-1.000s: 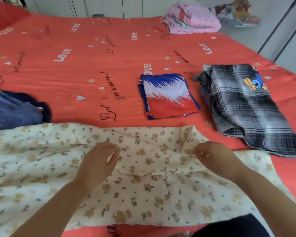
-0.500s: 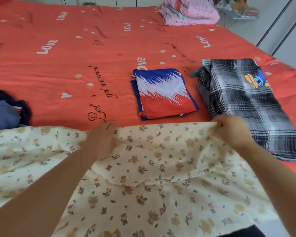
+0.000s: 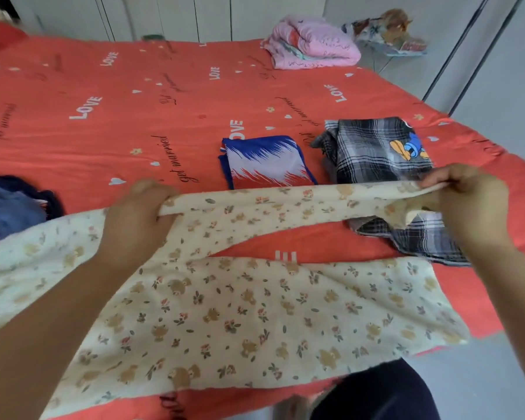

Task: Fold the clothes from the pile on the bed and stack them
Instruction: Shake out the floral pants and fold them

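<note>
At the near edge of the bed (image 3: 128,122), a cream floral cloth (image 3: 240,316) lies mostly flat on the orange-red bedspread, thin soft cotton with small brown and pink flower prints. Its far edge is lifted and pulled into a taut rolled band. Left hand (image 3: 134,219) grips one end of that band, fingers curled round the fabric. Right hand (image 3: 467,198) pinches the other end, thumb over the edge. Hands well apart, with the band stretched between them. A wedge-shaped gap under the band shows bedspread.

Just beyond the band sits a folded shirt (image 3: 267,162), a smooth, neat rectangle with a blue, white and red jagged print. Right of it is a plaid garment (image 3: 373,150) in grey and black checks with a cartoon patch, loosely folded and rumpled; the right hand and band overlap its near part. At the left edge is a crumpled blue pile (image 3: 9,207), shape unclear. At the far corner is a puffy pink quilt (image 3: 309,47), rolled up.
</note>
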`<state>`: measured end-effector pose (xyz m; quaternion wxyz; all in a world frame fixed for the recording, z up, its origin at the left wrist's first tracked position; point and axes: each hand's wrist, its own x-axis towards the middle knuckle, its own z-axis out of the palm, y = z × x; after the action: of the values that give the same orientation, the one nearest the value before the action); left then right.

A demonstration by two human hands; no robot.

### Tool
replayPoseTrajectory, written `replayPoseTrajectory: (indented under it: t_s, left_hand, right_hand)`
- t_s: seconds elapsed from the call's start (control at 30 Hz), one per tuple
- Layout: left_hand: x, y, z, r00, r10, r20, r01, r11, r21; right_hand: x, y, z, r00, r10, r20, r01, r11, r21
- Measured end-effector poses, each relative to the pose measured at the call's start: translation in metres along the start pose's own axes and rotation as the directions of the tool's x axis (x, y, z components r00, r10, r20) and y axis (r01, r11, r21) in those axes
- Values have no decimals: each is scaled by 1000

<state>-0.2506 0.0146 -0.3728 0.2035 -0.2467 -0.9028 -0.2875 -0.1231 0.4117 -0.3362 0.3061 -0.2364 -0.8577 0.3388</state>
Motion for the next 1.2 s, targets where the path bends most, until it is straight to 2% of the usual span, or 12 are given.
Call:
replayPoseTrajectory:
  t_s: [0.07,0.13,0.27,0.33,0.43,0.57,0.63,0.77,0.87,0.97,1.1,1.2]
  left_hand:
    - [-34,12,-7,998,21,58,-19,999,-28]
    - [-74,22,-3,981,51,186,-50,999,-9]
    - [-137,37,17,869,136,477,-201,976,88]
    - [-157,37,26,859,158,486,-236,966,102]
    - [-172,33,32,856,98,508,-159,984,78]
    - [-167,28,33,748,28,663,-94,993,65]
    - [-157,30,36,752,0,660,-44,998,49]
    - [-138,51,60,837,44,545,-33,999,-30]
    - [-138,64,84,774,72,629,-111,994,23]
    - [-149,62,96,683,6,731,-143,982,126]
    - [-148,51,92,735,61,675,-148,986,73]
    - [-137,34,75,753,28,657,-130,986,108]
  right_hand:
    - [-29,13,-13,1000,9,9,-9,1000,-24]
    - [-66,39,-19,1000,-9,27,13,989,-147]
    - [-131,97,-17,980,86,178,-9,918,-397]
    - [-150,111,-15,959,132,249,5,874,-486]
    - [-164,120,-18,959,139,247,6,861,-508]
    - [-162,124,-26,953,194,232,-45,849,-527]
    - [-156,122,-26,950,220,224,-82,862,-499]
    - [-139,120,-15,970,179,163,-91,894,-440]
    - [-127,130,-5,943,281,180,-186,890,-415]
    - [-121,141,4,864,431,259,-289,846,-447]
    - [-110,149,0,887,426,176,-296,820,-490]
    - [-100,144,-4,892,429,142,-261,746,-612]
